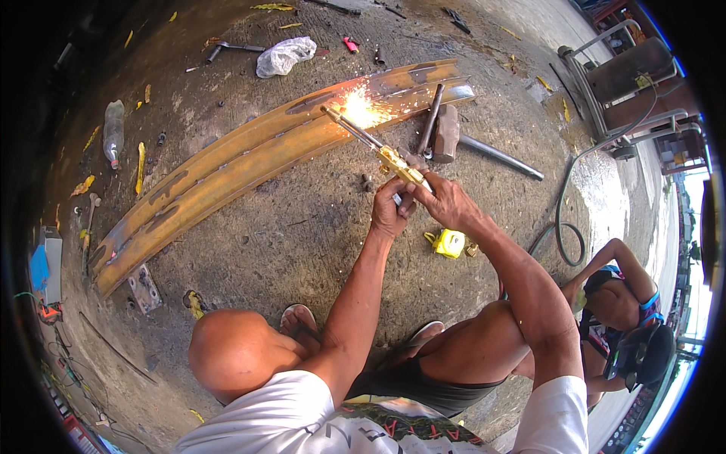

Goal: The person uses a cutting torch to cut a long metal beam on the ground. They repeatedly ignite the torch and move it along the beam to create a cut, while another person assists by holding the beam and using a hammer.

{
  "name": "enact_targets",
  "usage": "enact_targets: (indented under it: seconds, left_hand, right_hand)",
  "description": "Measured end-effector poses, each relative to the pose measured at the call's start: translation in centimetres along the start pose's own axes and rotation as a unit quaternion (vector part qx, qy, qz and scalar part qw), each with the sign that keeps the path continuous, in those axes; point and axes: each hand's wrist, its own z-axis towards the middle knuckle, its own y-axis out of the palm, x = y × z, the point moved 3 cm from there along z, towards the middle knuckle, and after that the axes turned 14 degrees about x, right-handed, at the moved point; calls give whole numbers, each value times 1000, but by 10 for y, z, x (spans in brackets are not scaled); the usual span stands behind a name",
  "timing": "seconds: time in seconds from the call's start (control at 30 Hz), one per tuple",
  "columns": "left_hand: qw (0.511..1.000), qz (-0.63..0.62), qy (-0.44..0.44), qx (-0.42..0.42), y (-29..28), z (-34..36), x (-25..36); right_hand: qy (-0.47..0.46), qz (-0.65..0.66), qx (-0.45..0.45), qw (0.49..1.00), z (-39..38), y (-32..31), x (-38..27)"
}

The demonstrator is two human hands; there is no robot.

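Observation:
A brass cutting torch with long thin tubes points up and to the left from both my hands. My right hand is wrapped round its handle. Just beside it, my left hand is closed on the torch too, its fingers near the lever. The nozzle is close to the rusty, long steel channel, which lies slightly curved on the concrete. Bright sparks spray from the steel around the nozzle and hide the spot being heated.
A sledgehammer and a short steel bar lie right of the torch. Nearer are a yellow tape measure and a hose. A plastic bottle and plastic bag lie leftward. A cylinder cart and a crouching person are at right.

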Motion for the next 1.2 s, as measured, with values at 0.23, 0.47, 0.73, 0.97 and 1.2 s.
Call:
enact_targets:
  seconds: [0.23,0.47,0.73,0.97,1.2]
  left_hand:
    - [1000,-18,-4,-23,-2,-1,-5]
    - [1000,-15,-14,-13,4,-4,-8]
    - [999,-36,-16,-6,-7,0,-9]
    - [999,-34,-36,-12,-4,1,-19]
    - [997,-59,-51,-20,-1,-5,-27]
  right_hand:
    - [2,-44,3,999,-3,-4,-8]
    - [-14,-70,12,997,-3,-4,-1]
    - [-9,-77,-14,997,-3,-6,-12]
    - [0,-146,10,989,-4,-8,-1]
    - [-3,-237,-3,972,-6,-17,-8]
